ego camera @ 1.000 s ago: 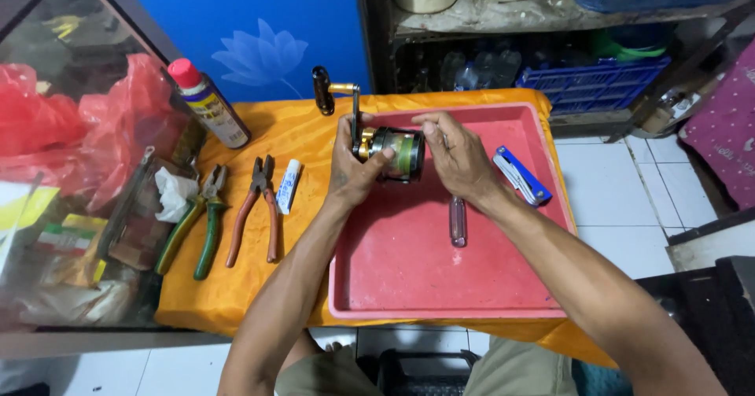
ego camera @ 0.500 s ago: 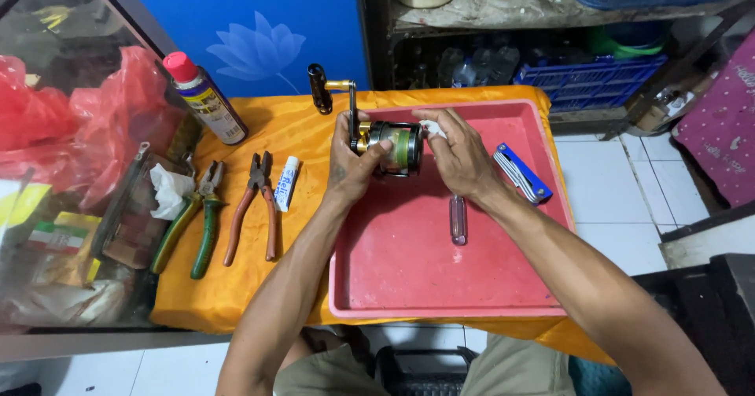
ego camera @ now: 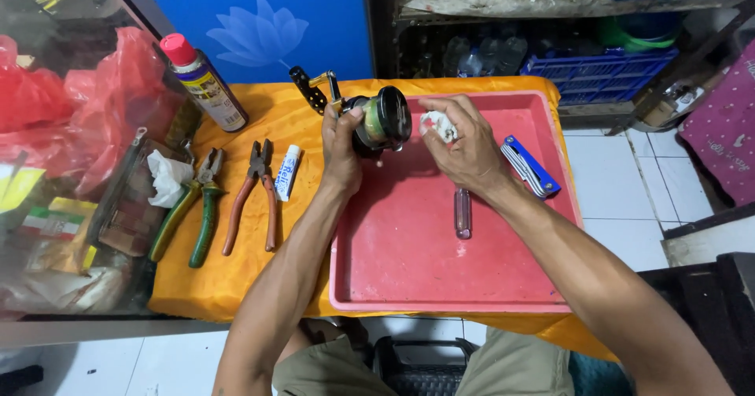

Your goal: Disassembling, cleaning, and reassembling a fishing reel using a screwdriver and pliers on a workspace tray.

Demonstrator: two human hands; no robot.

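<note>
The left hand (ego camera: 344, 140) grips one fishing reel (ego camera: 381, 119) and holds it up over the far left corner of the red tray (ego camera: 409, 286), its crank handle (ego camera: 311, 89) sticking out past the tray's left edge toward the far edge of the desk (ego camera: 236, 286). The reel's long axis runs roughly left to right, with its round black end turned toward the right hand (ego camera: 464, 148). That hand sits just to the right of the reel, closed around one small white wad of cloth (ego camera: 437, 125), which is near the reel's face but apart from it. So the right hand is the free one nearest the reel's open end.

In the tray lie one clear-handled tool (ego camera: 462, 211) near the right wrist and one blue folding tool (ego camera: 531, 165) by the right rim. On the orange cloth left of the tray: two pairs of pliers, green-handled (ego camera: 193, 211) and red-handled (ego camera: 253, 195), one small white tube (ego camera: 288, 172), one spray can (ego camera: 203, 81) and one crumpled tissue (ego camera: 167, 177).
</note>
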